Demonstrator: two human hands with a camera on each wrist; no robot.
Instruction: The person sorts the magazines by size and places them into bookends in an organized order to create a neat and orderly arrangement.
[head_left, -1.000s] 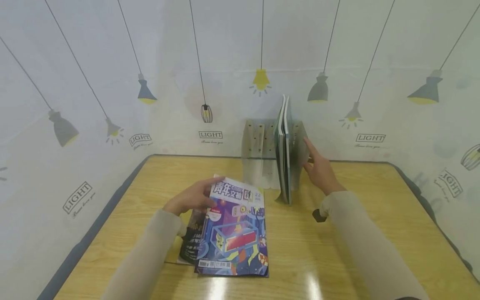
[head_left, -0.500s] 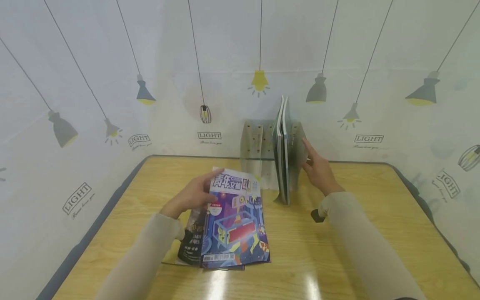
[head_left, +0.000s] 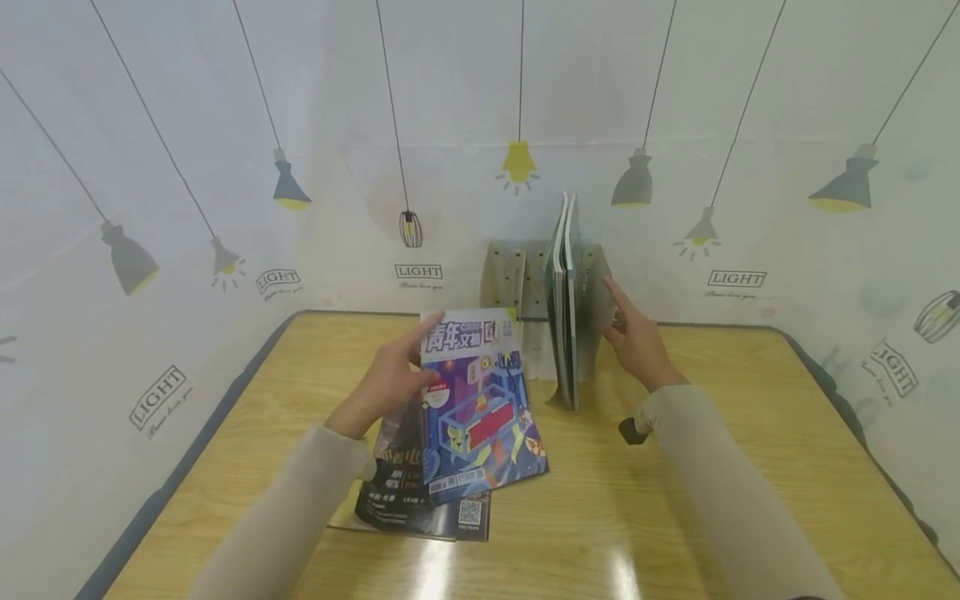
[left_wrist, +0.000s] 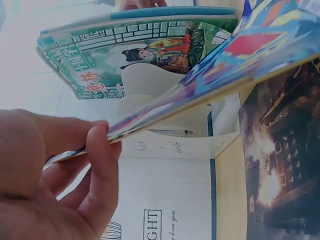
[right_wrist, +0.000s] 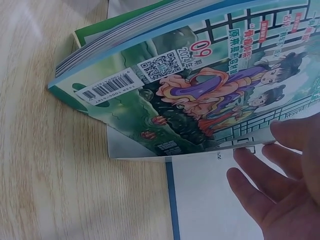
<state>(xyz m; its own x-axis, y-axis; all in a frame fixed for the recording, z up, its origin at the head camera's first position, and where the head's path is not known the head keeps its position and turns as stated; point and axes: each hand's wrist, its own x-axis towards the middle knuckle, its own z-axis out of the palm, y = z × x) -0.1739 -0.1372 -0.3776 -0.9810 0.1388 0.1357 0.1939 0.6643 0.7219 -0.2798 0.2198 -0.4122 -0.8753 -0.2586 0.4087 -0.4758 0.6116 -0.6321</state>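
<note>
My left hand (head_left: 390, 379) pinches the upper left edge of a purple-and-blue magazine (head_left: 480, 417), thumb on the cover. The magazine is tilted up over a dark-covered magazine (head_left: 412, 500) on the table; the left wrist view shows its edge between thumb and fingers. My right hand (head_left: 641, 342) touches the right side panel of a pale translucent book rack (head_left: 502, 279), fingers mostly straight. Two green-covered magazines (head_left: 566, 308) stand upright in the rack's right part. In the right wrist view, the nearer green magazine (right_wrist: 190, 100) shows its illustrated cover, close beside my fingers (right_wrist: 255, 175).
The wooden table (head_left: 585, 508) runs back to a pale cloth wall (head_left: 360, 167) printed with lamps. The rack stands at the table's back edge, against that wall. A yellow edge of another magazine (head_left: 348, 512) shows under the dark one.
My left hand has moved the purple magazine up and away toward the rack, turning it slightly and uncovering more of the dark magazine. My right hand stays at the rack.
</note>
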